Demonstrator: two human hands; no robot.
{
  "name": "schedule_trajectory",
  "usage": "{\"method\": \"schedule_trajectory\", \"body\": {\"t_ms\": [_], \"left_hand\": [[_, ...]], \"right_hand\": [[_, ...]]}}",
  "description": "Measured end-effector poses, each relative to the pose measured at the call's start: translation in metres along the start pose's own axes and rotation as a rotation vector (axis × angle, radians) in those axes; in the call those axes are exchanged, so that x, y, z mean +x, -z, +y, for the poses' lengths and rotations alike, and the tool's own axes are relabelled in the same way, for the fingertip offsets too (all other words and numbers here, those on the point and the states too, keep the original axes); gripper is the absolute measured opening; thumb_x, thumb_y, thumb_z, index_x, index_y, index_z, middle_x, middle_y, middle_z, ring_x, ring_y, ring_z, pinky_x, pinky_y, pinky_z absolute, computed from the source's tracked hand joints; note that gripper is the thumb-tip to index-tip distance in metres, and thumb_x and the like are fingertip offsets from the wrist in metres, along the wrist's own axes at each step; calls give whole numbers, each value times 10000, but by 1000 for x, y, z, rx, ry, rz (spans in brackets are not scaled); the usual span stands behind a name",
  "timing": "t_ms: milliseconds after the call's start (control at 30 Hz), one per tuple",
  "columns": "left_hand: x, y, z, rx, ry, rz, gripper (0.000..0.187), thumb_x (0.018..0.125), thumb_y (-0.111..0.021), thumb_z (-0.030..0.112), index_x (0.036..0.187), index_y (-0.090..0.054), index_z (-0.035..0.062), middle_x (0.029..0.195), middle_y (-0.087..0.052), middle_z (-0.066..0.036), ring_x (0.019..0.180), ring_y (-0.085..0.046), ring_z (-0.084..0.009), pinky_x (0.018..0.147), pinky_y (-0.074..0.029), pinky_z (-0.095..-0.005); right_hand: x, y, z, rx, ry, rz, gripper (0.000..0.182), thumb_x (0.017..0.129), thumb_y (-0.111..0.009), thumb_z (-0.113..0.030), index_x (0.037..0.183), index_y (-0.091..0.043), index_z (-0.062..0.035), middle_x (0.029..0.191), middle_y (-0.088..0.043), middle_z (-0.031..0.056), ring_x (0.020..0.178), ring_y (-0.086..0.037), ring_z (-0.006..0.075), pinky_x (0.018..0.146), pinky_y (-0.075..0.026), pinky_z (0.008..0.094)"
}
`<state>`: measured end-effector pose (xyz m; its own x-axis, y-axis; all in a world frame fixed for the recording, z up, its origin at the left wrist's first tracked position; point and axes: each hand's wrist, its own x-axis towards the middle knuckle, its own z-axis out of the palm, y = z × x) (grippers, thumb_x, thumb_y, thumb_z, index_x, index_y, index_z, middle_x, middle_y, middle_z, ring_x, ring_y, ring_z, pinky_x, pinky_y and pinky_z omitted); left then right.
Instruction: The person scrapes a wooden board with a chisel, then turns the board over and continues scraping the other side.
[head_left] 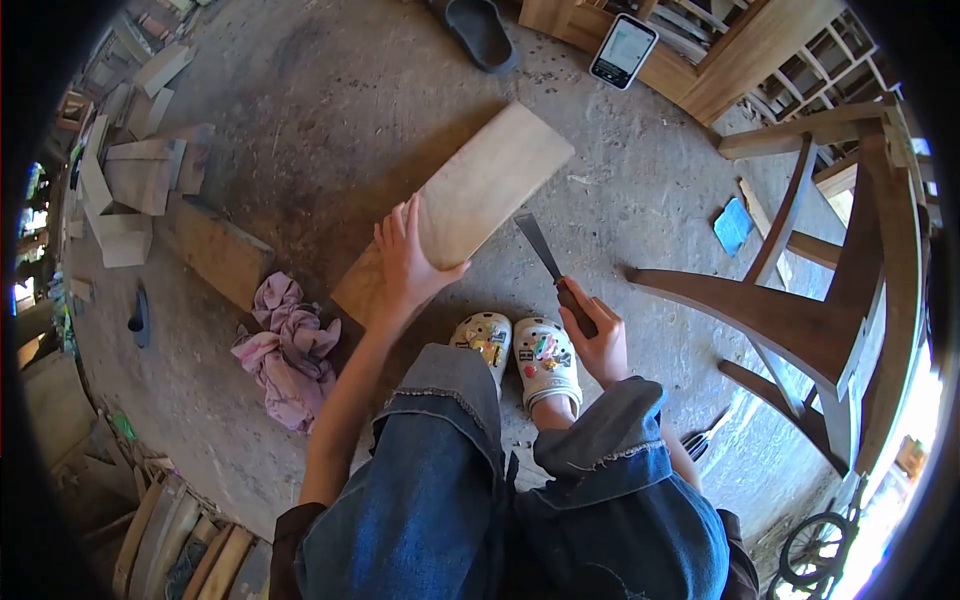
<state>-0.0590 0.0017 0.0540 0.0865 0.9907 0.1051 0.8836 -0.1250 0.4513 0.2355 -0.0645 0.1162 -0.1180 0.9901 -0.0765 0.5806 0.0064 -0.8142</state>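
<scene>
A pale wooden board (500,165) lies slantwise on the floor in front of my feet. My left hand (408,265) is laid across it, spread fingertips at the far edge and thumb at the near edge, holding it. In my right hand (598,338) is a putty knife (540,243); my fingers wrap its dark handle. Its flat metal blade points up and left, with the tip close beside the board's near edge. Left of the board, a crumpled pink cloth (290,350) rests on the floor near my left forearm.
A dark wooden chair frame (800,320) lies at right, its legs pointing towards me. A phone (624,51) leans on wooden frames at the back. Offcuts (140,175) are piled at left. A blue sandpaper-like piece (733,226), a brush (705,437) and a dark slipper (480,35) are on the floor.
</scene>
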Motion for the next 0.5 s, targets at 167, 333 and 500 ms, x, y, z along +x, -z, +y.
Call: {"method": "schedule_trajectory", "body": {"t_ms": [167,333,500], "left_hand": [[1,-17,44,77,325,105,1203,531,-867,482,1479,-254,66,1347,-351,-305,1246,-363,-466,1042,-258,-574],[-2,-38,73,137,438,27,1216,557,-850,525,1486,-226,50,1372,-328,-323,1250,-351,-479,1033,-266,-582],[-7,-36,56,76,385,47,1116,617,-832,533,1452,-295,23,1355,-398,-287,1240,-403,-426,1020,-323,-534]], "right_hand": [[-6,-23,-5,148,-52,33,462,856,-669,-81,1311,-590,-98,910,-686,160,781,-683,259,713,-521,327],[-19,-19,-6,317,-259,13,466,883,-623,-74,1344,-559,-79,1076,-694,176,961,-672,180,822,-515,305],[-18,-7,1,309,-354,10,472,894,-620,-89,1359,-544,-74,1062,-697,167,983,-642,149,840,-506,299]]}}
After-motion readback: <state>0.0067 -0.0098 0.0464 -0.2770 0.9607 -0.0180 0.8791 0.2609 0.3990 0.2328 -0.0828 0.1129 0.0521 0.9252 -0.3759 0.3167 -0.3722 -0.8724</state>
